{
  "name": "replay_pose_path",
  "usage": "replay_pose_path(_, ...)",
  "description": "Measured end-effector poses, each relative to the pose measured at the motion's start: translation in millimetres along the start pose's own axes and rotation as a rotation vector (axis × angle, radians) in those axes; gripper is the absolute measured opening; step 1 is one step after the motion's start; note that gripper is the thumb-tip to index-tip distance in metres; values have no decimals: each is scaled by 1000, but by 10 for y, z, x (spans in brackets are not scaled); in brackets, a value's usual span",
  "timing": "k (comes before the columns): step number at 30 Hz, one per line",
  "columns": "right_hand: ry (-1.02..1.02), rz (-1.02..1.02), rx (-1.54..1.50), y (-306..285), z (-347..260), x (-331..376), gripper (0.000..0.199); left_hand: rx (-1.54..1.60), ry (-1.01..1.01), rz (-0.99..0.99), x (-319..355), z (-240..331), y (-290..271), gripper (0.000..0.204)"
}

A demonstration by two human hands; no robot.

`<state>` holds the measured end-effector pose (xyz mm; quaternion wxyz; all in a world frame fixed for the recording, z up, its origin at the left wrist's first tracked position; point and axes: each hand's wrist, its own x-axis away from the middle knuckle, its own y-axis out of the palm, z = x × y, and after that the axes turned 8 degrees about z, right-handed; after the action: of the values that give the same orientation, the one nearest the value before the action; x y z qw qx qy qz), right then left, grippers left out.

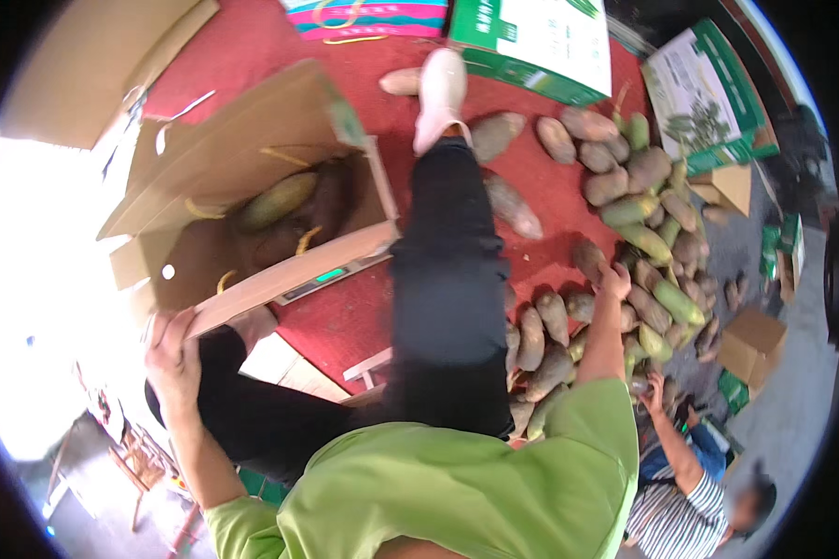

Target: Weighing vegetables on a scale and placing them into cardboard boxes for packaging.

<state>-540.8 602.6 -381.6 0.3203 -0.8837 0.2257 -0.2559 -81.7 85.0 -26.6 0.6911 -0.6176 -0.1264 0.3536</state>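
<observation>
With my left hand [171, 363] I grip the near flap edge of an open cardboard box [280, 279], fingers curled over it. Inside the box lie several oblong vegetables, one a green radish [278, 202], among yellow cord handles. Under the box is a scale with a lit green display [330, 276]. Off to the right, my right hand [613, 281] is closed on a brownish, soil-covered radish [587, 259] at the edge of a heap of radishes [657, 238]. The fingertips are partly hidden.
A red cloth [345, 326] covers the floor. Loose radishes [513, 207] lie beside my leg. Green and white cartons [541, 42] stand ahead and at the far right. At lower right a person in a striped shirt [685, 512] reaches a hand [655, 393] into the heap.
</observation>
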Motion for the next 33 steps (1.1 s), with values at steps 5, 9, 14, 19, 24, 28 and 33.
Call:
replay_pose_path(5,19,-363,-285,-223,-905,920,31,-32,72,23,-5,8,-58,22)
replay_pose_path(9,-292,-625,-472,-415,-1994,1830,22,-12,60,35,21,1,-98,22)
replay_pose_path(14,-734,-888,-592,-683,-3186,3168,29,-60,99,50,4,7,-90,14)
replay_pose_path(19,-937,-1315,-436,-469,-3700,4534,30,-78,116,63,-5,-32,-75,14)
replay_pose_path(24,-977,-1434,-119,216,-3447,5350,33,-48,118,66,-16,-10,-85,15)
replay_pose_path(28,-1296,-1425,-78,461,-3228,5526,41,-63,110,54,50,-56,-91,15)
replay_pose_path(33,-1172,-1372,-301,-97,-3499,4913,25,-9,89,36,23,10,-83,11)
